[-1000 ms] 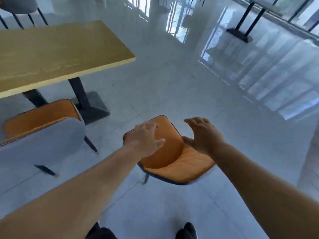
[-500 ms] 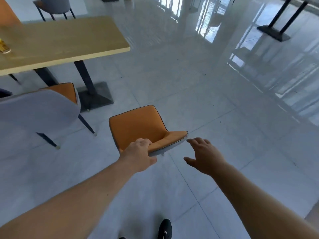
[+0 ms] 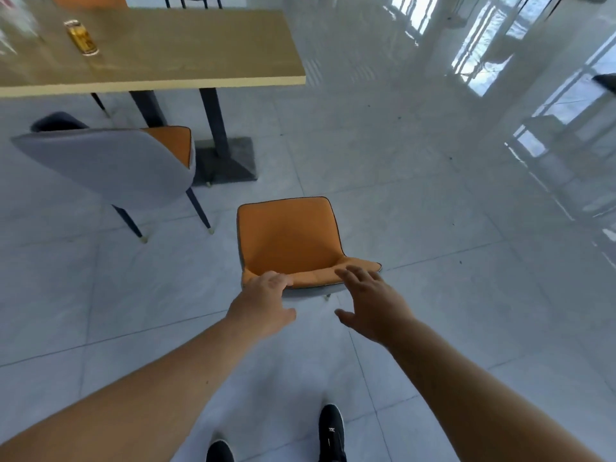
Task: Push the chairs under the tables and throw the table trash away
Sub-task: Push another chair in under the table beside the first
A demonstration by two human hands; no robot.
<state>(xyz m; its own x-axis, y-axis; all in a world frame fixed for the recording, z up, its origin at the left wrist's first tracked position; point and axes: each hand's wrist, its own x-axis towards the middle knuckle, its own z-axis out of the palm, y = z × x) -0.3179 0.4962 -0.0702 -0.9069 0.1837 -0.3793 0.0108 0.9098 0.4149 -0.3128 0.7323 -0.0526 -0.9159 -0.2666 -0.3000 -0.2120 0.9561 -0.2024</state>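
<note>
Both hands (image 3: 316, 305) now apparently off the orange chair (image 3: 293, 245).

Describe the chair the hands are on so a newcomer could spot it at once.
Start at the wooden table at upper left, then drop to the open tiled floor in front of its dark pedestal base. There stands the orange chair, alone and clear of the table, with the left hand and right hand at its near edge. Its neighbour, the grey-backed chair, sits at the table instead.

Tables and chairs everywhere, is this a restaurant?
Probably a cafeteria or cafe. A long wooden table holds a drink can, matching orange chairs stand around it, and another table base stands farther off.
</note>
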